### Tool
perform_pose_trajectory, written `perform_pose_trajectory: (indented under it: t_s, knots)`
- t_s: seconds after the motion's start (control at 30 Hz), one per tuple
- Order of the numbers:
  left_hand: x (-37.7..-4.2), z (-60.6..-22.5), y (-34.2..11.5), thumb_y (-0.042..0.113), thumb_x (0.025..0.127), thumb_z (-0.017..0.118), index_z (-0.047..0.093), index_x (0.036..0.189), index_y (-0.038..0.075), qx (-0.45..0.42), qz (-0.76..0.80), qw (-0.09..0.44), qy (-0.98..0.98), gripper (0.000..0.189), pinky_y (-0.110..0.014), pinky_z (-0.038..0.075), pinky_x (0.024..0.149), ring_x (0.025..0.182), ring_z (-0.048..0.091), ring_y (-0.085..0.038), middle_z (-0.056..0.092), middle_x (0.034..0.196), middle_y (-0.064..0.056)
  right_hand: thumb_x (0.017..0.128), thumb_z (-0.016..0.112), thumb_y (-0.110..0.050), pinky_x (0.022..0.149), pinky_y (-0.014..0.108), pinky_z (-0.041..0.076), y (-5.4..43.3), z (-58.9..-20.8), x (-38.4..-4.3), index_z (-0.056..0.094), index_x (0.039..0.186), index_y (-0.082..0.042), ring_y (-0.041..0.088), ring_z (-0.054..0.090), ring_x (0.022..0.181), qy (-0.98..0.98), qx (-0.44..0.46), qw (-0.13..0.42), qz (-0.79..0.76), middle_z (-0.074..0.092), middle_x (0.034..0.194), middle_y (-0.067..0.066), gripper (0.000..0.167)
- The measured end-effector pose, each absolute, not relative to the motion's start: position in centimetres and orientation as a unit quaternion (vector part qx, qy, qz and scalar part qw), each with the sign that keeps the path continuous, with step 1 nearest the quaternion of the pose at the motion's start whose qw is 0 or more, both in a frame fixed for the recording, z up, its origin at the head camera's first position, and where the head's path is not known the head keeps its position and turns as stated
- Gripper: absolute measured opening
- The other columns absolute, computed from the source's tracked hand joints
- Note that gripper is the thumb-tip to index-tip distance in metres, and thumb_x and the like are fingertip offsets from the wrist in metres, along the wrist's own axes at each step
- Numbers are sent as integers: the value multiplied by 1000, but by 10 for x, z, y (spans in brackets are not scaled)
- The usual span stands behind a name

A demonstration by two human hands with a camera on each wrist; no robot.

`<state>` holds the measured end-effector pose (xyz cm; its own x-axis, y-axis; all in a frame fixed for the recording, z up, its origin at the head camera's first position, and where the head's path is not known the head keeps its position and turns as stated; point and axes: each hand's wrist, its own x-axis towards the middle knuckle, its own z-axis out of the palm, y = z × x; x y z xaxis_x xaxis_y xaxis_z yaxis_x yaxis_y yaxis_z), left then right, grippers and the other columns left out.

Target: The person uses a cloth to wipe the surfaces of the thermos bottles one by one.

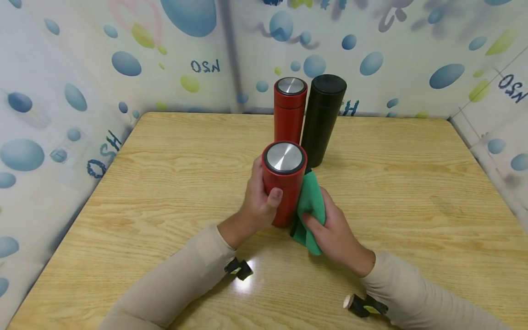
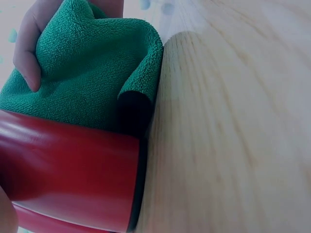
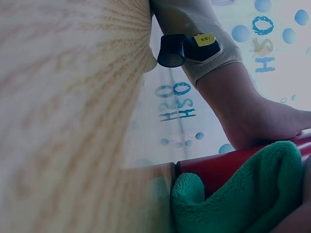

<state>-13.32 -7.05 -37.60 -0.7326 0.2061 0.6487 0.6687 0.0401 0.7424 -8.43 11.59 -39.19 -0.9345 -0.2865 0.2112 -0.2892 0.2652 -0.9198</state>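
A red thermos flask [image 1: 284,195] with a brushed-metal lid top stands upright on the table in the head view. My left hand [image 1: 260,199] grips it from the left, thumb across its front. On its other side my right hand [image 1: 336,229] pinches a folded green cloth [image 1: 312,206] and presses it along the flask's wall. In the left wrist view the fluffy cloth [image 2: 97,68] lies against the red flask [image 2: 73,170], with a black patch at its lower corner. The right wrist view shows the cloth [image 3: 233,199] covering part of the flask [image 3: 209,170].
Behind the held flask stand a second red flask [image 1: 290,110] with a metal lid top and a taller black flask [image 1: 323,121], side by side. The wooden table [image 1: 185,160] meets patterned walls at its back and sides. Small black cameras [image 1: 239,269] sit on both wrists.
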Motion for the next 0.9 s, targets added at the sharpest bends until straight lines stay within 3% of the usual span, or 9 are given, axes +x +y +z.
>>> perform_pose_trajectory:
  t_s: [0.9]
  knots:
    - [-134, -375, -70, 70, 94, 41, 26, 140, -7, -318, -621, 186, -692, 91, -42, 52, 101, 121, 53, -33, 52, 131, -26, 93, 56, 0, 93, 28, 53, 117, -394, -88, 42, 146, -13, 20, 60, 107, -796, 176, -11, 579, 63, 127, 8, 57]
